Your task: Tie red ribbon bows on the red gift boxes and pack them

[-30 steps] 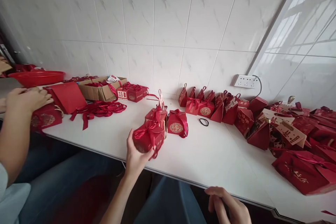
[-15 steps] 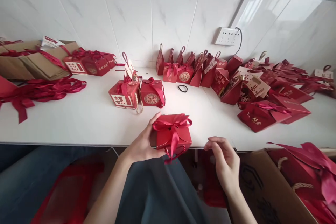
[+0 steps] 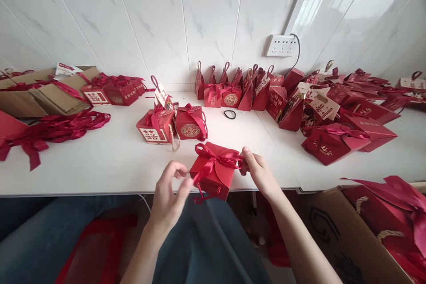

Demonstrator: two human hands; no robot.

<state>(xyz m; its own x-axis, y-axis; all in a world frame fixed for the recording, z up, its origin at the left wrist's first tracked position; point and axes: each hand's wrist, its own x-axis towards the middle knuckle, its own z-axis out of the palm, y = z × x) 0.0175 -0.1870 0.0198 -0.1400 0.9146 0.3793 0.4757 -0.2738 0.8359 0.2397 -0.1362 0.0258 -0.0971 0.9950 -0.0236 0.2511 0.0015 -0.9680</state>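
A red gift box (image 3: 213, 183) with a satin ribbon (image 3: 218, 159) tied in a bow on its lid sits at the table's front edge, turned at an angle. Its red cord handle (image 3: 208, 195) hangs down the near side. On the right, my right hand (image 3: 258, 171) is closed, thumb against fingers, at the ribbon's right loop; its fingertips are partly hidden. My left hand (image 3: 171, 193) is at the box's left corner with thumb and fingers apart, close to a ribbon tail. Just behind stand a box with a white label (image 3: 155, 135) and a box with a round gold print (image 3: 189, 131).
Several red boxes stand in a row (image 3: 231, 95) by the tiled wall, and more are piled on the right (image 3: 339, 142). A black band (image 3: 229, 114) lies mid-table. Loose ribbons (image 3: 66, 124) are at left. A cardboard carton (image 3: 333, 226) holding red boxes is at lower right.
My left hand has let go of the box's left side and opened. My right hand has moved in from the right to the ribbon. The box has turned.
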